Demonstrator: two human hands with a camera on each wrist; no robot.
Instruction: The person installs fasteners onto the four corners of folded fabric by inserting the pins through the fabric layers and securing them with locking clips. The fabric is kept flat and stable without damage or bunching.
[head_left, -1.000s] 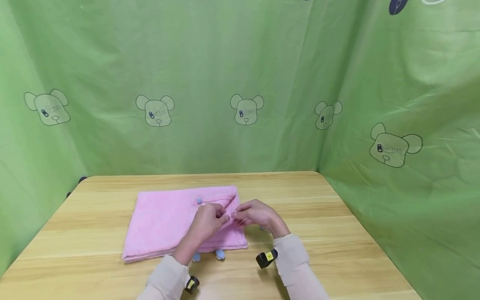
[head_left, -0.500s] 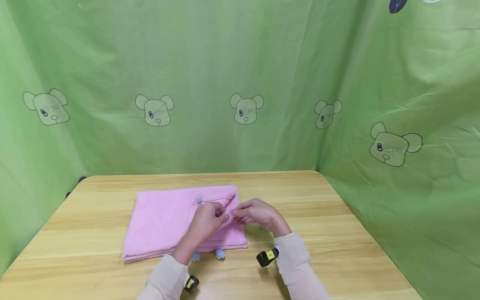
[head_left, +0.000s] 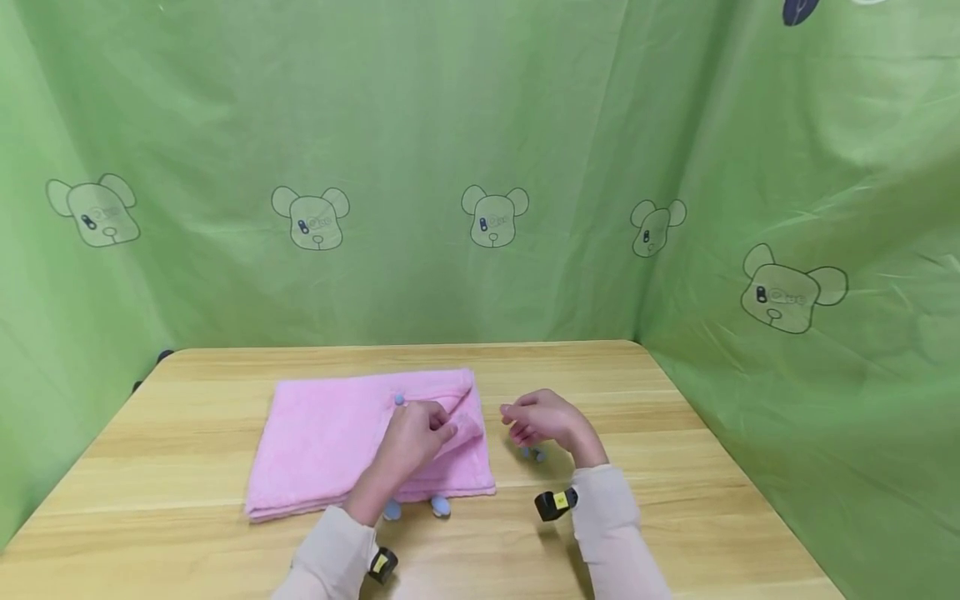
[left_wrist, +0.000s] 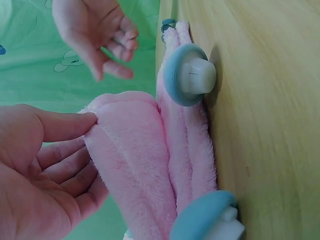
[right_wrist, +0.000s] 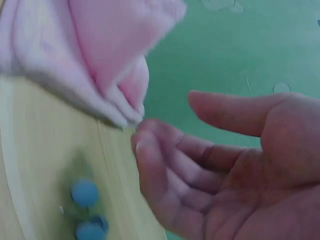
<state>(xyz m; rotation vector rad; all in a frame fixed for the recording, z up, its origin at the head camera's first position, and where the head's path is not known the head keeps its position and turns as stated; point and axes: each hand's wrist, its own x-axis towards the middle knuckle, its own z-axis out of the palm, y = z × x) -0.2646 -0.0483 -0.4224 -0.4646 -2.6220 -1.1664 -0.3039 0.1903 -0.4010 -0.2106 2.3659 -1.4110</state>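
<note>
A folded pink fleece cloth [head_left: 318,437] lies on the wooden table, its right part turned back in a raised flap. My left hand [head_left: 412,437] pinches the edge of that flap between thumb and fingers, as the left wrist view also shows. Along the cloth's near side sit two mushroom-shaped pieces with blue caps and white stems, one upper [left_wrist: 182,75] and one lower [left_wrist: 200,220] in that view. Another small blue cap [head_left: 399,399] shows on top of the cloth. Off the cloth's right edge, my right hand [head_left: 549,417] hovers with relaxed fingers, holding nothing.
Below my right hand, small blue pieces [right_wrist: 85,193] lie on the table [head_left: 660,517]. A green curtain [head_left: 405,283] with bear-head drawings stands behind the table and along both sides.
My right hand has let go of the flap's edge and moved right, off the cloth. The left hand keeps its pinch in nearly the same place.
</note>
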